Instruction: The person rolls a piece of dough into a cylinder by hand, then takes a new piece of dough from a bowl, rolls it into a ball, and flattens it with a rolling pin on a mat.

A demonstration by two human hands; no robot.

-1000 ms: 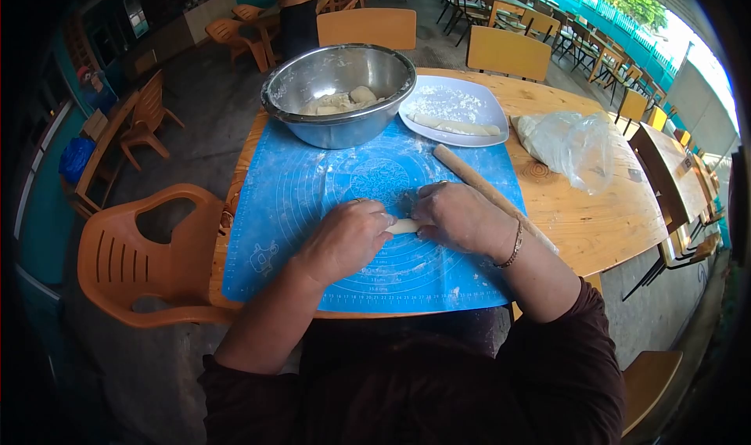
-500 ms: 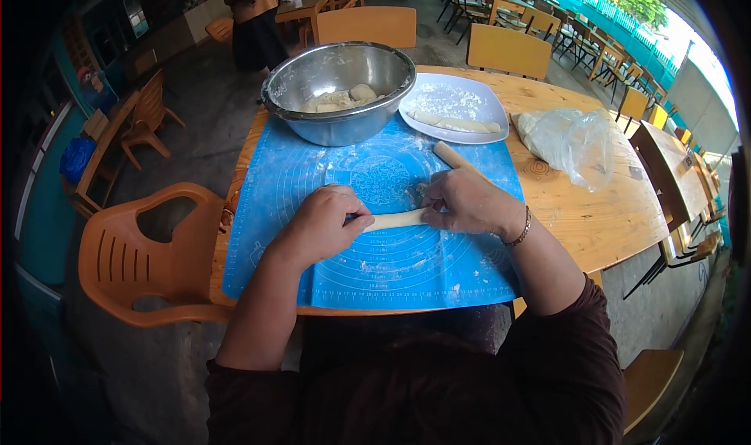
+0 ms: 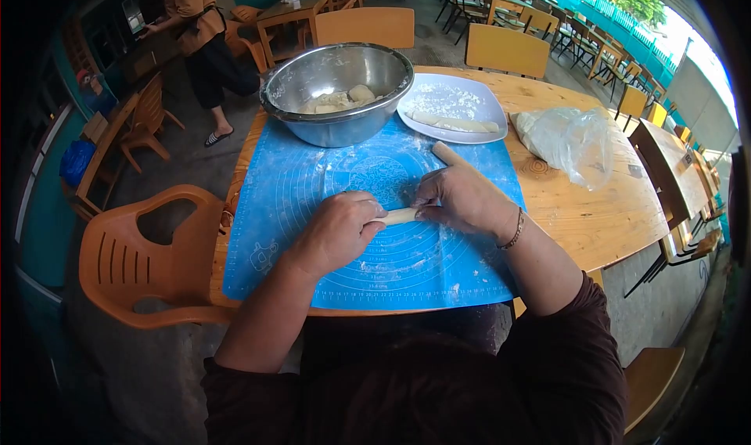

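A pale strip of dough [image 3: 400,216] is stretched between my two hands over the blue baking mat [image 3: 375,277]. My left hand [image 3: 344,224] is closed on its left end, thumb and fingers pinching. The other end is pinched by my right hand [image 3: 461,200], which hides part of it. Behind my right hand a wooden rolling pin [image 3: 461,163] lies on the mat, partly covered by the wrist. At the mat's far edge stands a steel bowl [image 3: 336,124] with dough pieces [image 3: 344,98] inside. Next to it, a floured white plate [image 3: 489,100] bears a rolled dough strip [image 3: 454,122].
A clear plastic bag [image 3: 571,144] with pale contents lies on the wooden table [image 3: 602,218] at the right. An orange chair [image 3: 156,257] stands by the left edge. Further back, a person [image 3: 199,38] walks past tables and chairs.
My hands have come closer together, so less of the dough strip shows between them; the left has shifted right. The person in the background has moved left.
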